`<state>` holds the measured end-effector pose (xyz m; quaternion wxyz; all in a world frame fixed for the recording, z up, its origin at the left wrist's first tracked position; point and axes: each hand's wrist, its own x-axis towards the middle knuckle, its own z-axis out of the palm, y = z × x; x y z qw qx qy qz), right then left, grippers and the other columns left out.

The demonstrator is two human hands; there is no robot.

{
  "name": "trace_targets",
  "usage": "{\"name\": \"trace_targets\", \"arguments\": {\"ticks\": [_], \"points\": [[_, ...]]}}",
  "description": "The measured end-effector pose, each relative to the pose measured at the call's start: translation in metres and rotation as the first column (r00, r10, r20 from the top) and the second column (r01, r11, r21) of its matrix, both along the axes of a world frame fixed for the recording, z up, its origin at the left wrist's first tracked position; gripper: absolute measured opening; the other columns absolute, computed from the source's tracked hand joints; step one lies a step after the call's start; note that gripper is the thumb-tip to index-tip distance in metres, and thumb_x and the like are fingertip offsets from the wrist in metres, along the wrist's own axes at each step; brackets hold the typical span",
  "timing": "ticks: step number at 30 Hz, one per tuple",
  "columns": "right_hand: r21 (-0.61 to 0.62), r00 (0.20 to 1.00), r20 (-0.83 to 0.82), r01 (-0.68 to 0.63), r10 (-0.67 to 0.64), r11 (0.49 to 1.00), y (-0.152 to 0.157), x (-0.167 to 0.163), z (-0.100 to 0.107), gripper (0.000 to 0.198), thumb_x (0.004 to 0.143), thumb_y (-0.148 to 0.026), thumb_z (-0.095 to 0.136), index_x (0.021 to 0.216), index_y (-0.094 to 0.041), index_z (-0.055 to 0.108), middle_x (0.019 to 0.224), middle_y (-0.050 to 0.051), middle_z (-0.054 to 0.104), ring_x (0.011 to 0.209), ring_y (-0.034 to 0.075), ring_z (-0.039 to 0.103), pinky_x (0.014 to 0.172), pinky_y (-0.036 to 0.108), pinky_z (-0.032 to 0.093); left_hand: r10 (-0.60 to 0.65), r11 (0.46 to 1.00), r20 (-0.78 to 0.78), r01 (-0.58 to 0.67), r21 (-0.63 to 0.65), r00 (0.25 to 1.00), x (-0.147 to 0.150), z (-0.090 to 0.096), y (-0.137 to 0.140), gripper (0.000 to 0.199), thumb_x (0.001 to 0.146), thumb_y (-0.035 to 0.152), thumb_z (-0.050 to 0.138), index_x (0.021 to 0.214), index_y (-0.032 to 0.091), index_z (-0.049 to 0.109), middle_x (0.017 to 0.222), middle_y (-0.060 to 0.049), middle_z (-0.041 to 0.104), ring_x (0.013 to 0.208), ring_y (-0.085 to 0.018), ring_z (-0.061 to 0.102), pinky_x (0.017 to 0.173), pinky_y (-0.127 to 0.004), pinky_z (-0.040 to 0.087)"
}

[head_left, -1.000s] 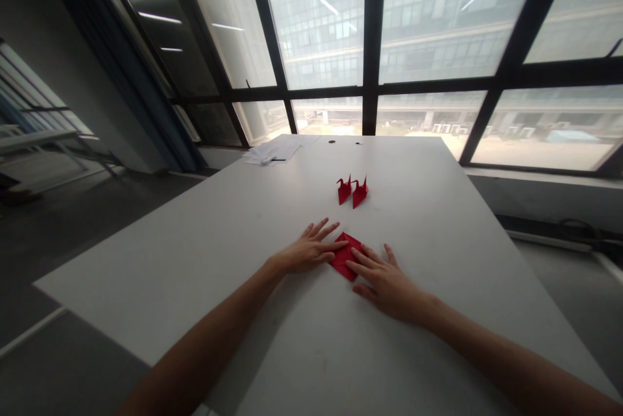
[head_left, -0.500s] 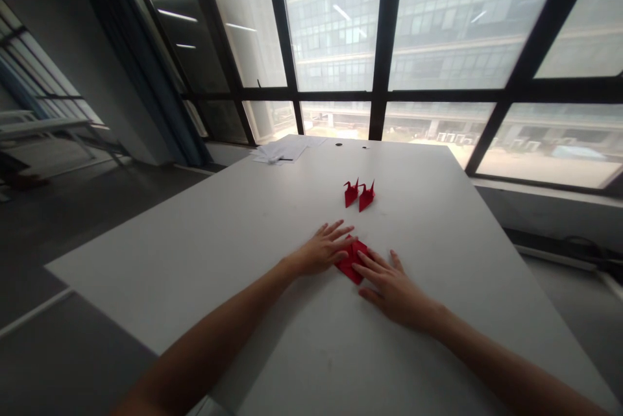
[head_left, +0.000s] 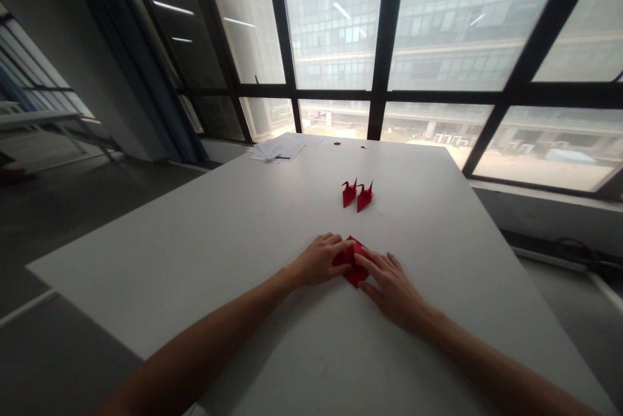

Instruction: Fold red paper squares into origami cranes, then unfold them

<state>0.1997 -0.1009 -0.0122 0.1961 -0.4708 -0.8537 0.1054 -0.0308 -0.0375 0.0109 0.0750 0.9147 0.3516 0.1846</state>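
Observation:
A folded red sheet of origami paper (head_left: pixel 356 275) lies on the white table between my hands, its top corner and lower corner showing. My left hand (head_left: pixel 318 259) has its left side between thumb and forefinger, the other fingers curled. From the right, my right hand (head_left: pixel 392 286) grips the paper's edge, with the fingertips on top and the thumb low by the bottom corner. Parts of the paper are hidden under the fingers. Beyond them stand two red paper cranes, a left one (head_left: pixel 349 194) and a right one (head_left: pixel 365 197), side by side and untouched.
The white table (head_left: pixel 219 228) reaches toward large dark-framed windows. White papers (head_left: pixel 282 147) lie at its far left with a dark pen-like item on them. A small dark round spot (head_left: pixel 337 143) shows near the far edge. A blue curtain (head_left: pixel 146 78) hangs at left.
My left fingers, spread before, have drawn together and curled at the paper's left side. The right hand's fingers have come closer together over the paper. The view has shifted slightly.

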Motion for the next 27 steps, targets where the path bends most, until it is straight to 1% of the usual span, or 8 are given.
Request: {"name": "trace_targets", "arguments": {"ticks": [3, 8, 13, 16, 19, 23, 25, 27], "points": [[0.061, 1.0, 0.011, 0.004, -0.004, 0.998, 0.001, 0.0, 0.002, 0.051, 0.094, -0.034, 0.054, 0.144, -0.032, 0.046, 0.156, 0.009, 0.038, 0.139, 0.028, 0.039, 0.115, 0.056, 0.026, -0.003, 1.0, 0.043, 0.003, -0.015, 0.999, 0.003, -0.002, 0.0, 0.039, 0.092, 0.029, 0.06, 0.131, 0.027, 0.057, 0.105, -0.006, 0.065, 0.098, -0.023, 0.059, 0.092, -0.035, 0.045], [0.142, 0.997, 0.055, -0.064, 0.057, 0.988, 0.0, -0.003, 0.009, 0.03, 0.094, -0.034, 0.056, 0.123, -0.03, 0.063, 0.155, 0.005, 0.039, 0.142, 0.028, 0.033, 0.118, 0.055, 0.018, -0.026, 0.999, 0.107, 0.031, -0.045, 0.994, 0.002, -0.003, 0.003, 0.033, 0.091, 0.02, 0.059, 0.123, 0.026, 0.063, 0.104, -0.004, 0.068, 0.096, -0.02, 0.061, 0.093, -0.033, 0.045], [0.207, 0.995, -0.048, 0.098, -0.09, 0.973, 0.006, 0.001, 0.008, 0.019, 0.096, -0.03, 0.051, 0.105, -0.023, 0.067, 0.137, 0.01, 0.057, 0.128, 0.026, 0.048, 0.113, 0.049, 0.028, -0.029, 0.997, 0.135, 0.038, -0.064, 0.99, 0.001, -0.005, 0.006, 0.024, 0.089, 0.021, 0.062, 0.112, 0.025, 0.07, 0.099, -0.004, 0.07, 0.092, -0.019, 0.062, 0.089, -0.032, 0.047], [0.183, 0.979, -0.102, 0.19, -0.174, 0.965, 0.012, 0.007, 0.004, 0.019, 0.097, -0.031, 0.051, 0.094, -0.022, 0.067, 0.115, 0.009, 0.068, 0.11, 0.025, 0.058, 0.102, 0.043, 0.039, -0.03, 0.995, 0.173, 0.046, -0.085, 0.984, 0.0, -0.006, 0.009, 0.022, 0.09, 0.022, 0.062, 0.109, 0.023, 0.072, 0.099, -0.005, 0.071, 0.092, -0.02, 0.062, 0.088, -0.032, 0.048], [0.136, 0.965, -0.133, 0.242, -0.224, 0.961, 0.018, 0.013, 0.001, 0.021, 0.096, -0.034, 0.053, 0.083, -0.022, 0.065, 0.096, 0.007, 0.07, 0.095, 0.024, 0.061, 0.09, 0.04, 0.044, -0.035, 0.991, 0.228, 0.064, -0.122, 0.973, -0.001, -0.009, 0.01, 0.02, 0.09, 0.021, 0.061, 0.105, 0.022, 0.073, 0.098, -0.005, 0.072, 0.09, -0.019, 0.063, 0.087, -0.032, 0.048], [0.083, 0.945, -0.231, 0.255, -0.23, 0.963, 0.022, 0.015, -0.002, 0.008, 0.089, -0.027, 0.059, 0.089, -0.023, 0.065, 0.092, 0.005, 0.071, 0.091, 0.023, 0.062, 0.087, 0.038, 0.045, 0.009, 0.987, 0.271, 0.035, -0.155, 0.962, -0.001, -0.013, 0.011, 0.036, 0.088, 0.022, 0.064, 0.123, 0.023, 0.066, 0.1, -0.004, 0.073, 0.089, -0.019, 0.065, 0.089, -0.032, 0.048], [0.041, 0.929, -0.294, 0.247, -0.224, 0.968, 0.025, 0.015, -0.004, 0.016, 0.087, -0.021, 0.057, 0.099, -0.023, 0.066, 0.09, 0.003, 0.071, 0.088, 0.022, 0.063, 0.086, 0.037, 0.045, 0.033, 0.988, 0.269, 0.009, -0.154, 0.963, -0.001, -0.015, 0.011, 0.042, 0.087, 0.022, 0.065, 0.129, 0.024, 0.062, 0.104, -0.004, 0.073, 0.091, -0.019, 0.065, 0.092, -0.034, 0.047], [-0.007, 0.906, -0.358, 0.238, -0.225, 0.971, 0.027, 0.016, -0.008, 0.027, 0.085, -0.018, 0.054, 0.109, -0.023, 0.065, 0.086, 0.002, 0.07, 0.083, 0.021, 0.063, 0.084, 0.036, 0.047, 0.041, 0.988, 0.264, 0.001, -0.157, 0.964, -0.001, -0.016, 0.011, 0.04, 0.087, 0.022, 0.064, 0.127, 0.024, 0.063, 0.105, -0.005, 0.073, 0.092, -0.02, 0.066, 0.092, -0.034, 0.047]]}}
